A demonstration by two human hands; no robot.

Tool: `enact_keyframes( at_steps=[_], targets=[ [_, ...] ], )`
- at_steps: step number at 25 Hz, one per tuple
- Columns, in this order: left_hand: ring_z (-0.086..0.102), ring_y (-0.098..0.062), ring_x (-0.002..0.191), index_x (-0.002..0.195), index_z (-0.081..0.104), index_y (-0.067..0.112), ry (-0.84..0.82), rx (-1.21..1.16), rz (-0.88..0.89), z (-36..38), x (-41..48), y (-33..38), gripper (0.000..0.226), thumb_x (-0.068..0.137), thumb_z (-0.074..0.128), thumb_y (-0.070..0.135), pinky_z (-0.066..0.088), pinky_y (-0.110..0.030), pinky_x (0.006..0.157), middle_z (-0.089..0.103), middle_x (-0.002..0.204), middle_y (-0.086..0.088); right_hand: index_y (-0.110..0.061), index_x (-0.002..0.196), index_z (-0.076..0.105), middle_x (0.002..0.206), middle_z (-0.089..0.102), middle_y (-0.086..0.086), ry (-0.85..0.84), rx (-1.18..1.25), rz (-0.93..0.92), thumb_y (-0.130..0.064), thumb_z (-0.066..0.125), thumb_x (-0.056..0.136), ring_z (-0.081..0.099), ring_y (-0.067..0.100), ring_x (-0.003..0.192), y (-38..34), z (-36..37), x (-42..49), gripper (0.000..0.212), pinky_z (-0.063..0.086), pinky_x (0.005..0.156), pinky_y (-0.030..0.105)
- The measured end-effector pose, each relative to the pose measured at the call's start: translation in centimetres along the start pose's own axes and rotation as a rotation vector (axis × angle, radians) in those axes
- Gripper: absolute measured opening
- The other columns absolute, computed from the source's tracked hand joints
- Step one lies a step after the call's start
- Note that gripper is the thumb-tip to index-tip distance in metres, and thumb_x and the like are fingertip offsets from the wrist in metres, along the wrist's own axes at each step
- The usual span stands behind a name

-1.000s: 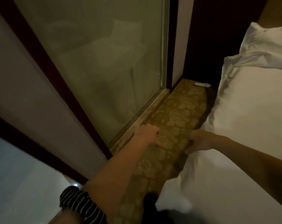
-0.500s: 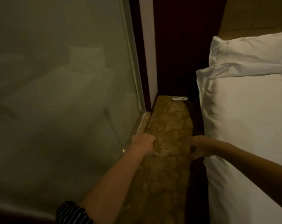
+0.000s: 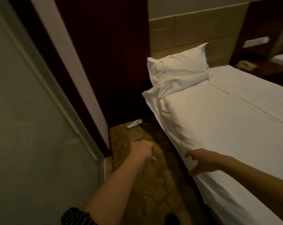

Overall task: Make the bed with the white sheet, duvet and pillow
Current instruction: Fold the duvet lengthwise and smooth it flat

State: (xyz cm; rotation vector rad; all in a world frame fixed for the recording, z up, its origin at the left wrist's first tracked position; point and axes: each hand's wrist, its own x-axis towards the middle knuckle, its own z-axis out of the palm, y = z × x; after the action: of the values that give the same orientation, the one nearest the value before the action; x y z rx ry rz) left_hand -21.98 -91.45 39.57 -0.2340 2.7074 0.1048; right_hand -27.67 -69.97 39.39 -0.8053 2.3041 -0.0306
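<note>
White duvet (image 3: 218, 120) lies smooth across the bed (image 3: 223, 71), pillow (image 3: 178, 65) at its head. The right hand (image 3: 200, 161), gripping the duvet's edge a moment ago, now opens loosely beside it; the left hand (image 3: 142, 150) hangs empty, loosely curled. Bed-making looks nearly done.

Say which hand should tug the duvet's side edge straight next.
Right. The right hand is at the duvet edge; the left hand hangs over the carpet, apart from it.
</note>
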Motion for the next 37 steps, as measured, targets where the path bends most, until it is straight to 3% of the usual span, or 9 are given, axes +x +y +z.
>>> enact_keyframes(
  at_steps=[7,11,16,23,30,37],
  targets=[
    [0.051,-0.025,0.116,0.122,0.05,0.023,0.044,0.017,0.04,-9.0,21.0,-5.2,0.041,0.089,0.06,0.045,0.036,-0.039,0.093,0.055,0.126,-0.002,-0.02,0.144,0.03,0.143,0.041,0.005,0.057,0.08,0.076,-0.044,0.067,0.083,0.045,0.023,0.126,3.9,-13.7,18.0,0.075,0.042,0.102,0.033],
    [0.053,-0.023,0.113,0.123,0.051,0.024,0.049,0.042,0.043,-13.2,31.8,-10.4,0.044,0.088,0.061,0.047,0.035,-0.034,0.081,0.051,0.132,0.0,-0.022,0.143,0.032,0.141,0.043,0.005,0.026,0.081,0.093,-0.046,0.069,0.081,0.048,0.022,0.123,3.8,-21.6,28.2,0.076,0.043,0.1,0.032],
    [0.055,-0.025,0.105,0.121,0.051,0.021,0.037,0.078,0.092,-18.0,47.5,-16.7,0.042,0.088,0.061,0.046,0.039,-0.038,0.087,0.057,0.117,-0.002,-0.021,0.144,0.031,0.143,0.042,0.003,0.057,0.104,0.157,-0.045,0.069,0.082,0.044,0.021,0.126,4.1,-29.3,41.8,0.076,0.04,0.101,0.032],
    [0.053,-0.025,0.113,0.127,0.048,0.023,-0.078,0.233,0.299,-26.1,67.5,-21.3,0.048,0.087,0.061,0.048,0.04,-0.038,0.09,0.055,0.126,-0.002,-0.02,0.141,0.035,0.138,0.046,0.005,0.15,0.311,0.313,-0.044,0.069,0.081,0.047,0.023,0.121,6.0,-38.0,55.6,0.073,0.04,0.095,0.031],
    [0.053,-0.024,0.113,0.129,0.048,0.024,-0.115,0.249,0.422,-28.0,84.4,-20.7,0.048,0.088,0.058,0.046,0.041,-0.036,0.089,0.051,0.13,-0.001,-0.021,0.14,0.035,0.138,0.046,0.005,0.134,0.43,0.396,-0.046,0.069,0.081,0.046,0.023,0.123,12.5,-43.3,68.6,0.072,0.041,0.097,0.033],
    [0.049,-0.025,0.119,0.133,0.038,0.019,-0.18,0.264,0.407,-23.6,98.3,-20.5,0.056,0.088,0.058,0.046,0.044,-0.036,0.085,0.044,0.132,-0.004,-0.021,0.141,0.033,0.136,0.046,0.007,0.093,0.482,0.433,-0.048,0.066,0.082,0.047,0.027,0.121,16.7,-44.1,80.2,0.073,0.041,0.094,0.035]
  ],
)
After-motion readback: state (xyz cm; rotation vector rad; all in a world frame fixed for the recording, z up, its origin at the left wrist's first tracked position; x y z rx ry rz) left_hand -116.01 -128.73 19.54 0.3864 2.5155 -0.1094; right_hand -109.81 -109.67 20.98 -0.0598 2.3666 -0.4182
